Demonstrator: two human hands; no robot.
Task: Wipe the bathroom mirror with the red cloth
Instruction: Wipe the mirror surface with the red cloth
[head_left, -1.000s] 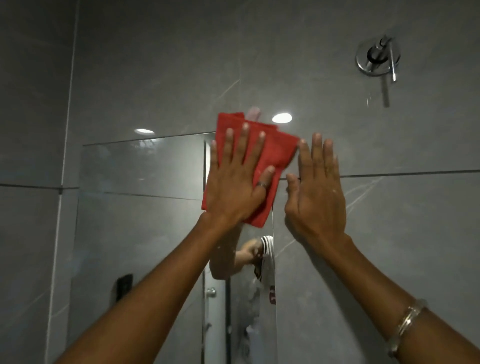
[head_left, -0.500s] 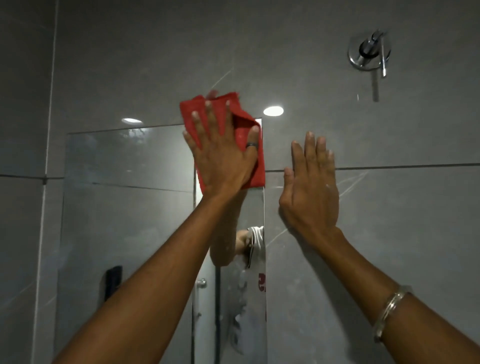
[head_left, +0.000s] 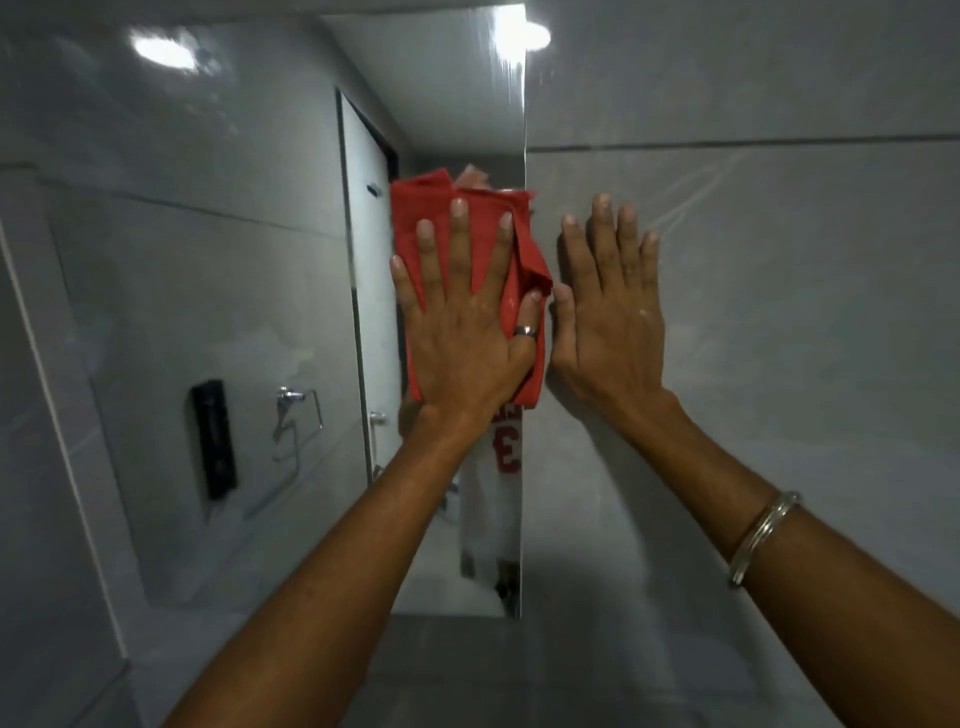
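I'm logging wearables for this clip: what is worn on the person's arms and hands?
Both forearms are bare, with no sleeves in view. The left hand has a silver ring on the thumb. The right hand has a silver metal bangle round its forearm.

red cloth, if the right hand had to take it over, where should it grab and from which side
Likely the bunched fold on the red cloth at its right edge, reached from the right. That fold stands clear of the left hand, which pins the rest flat to the mirror; the right hand rests alongside.
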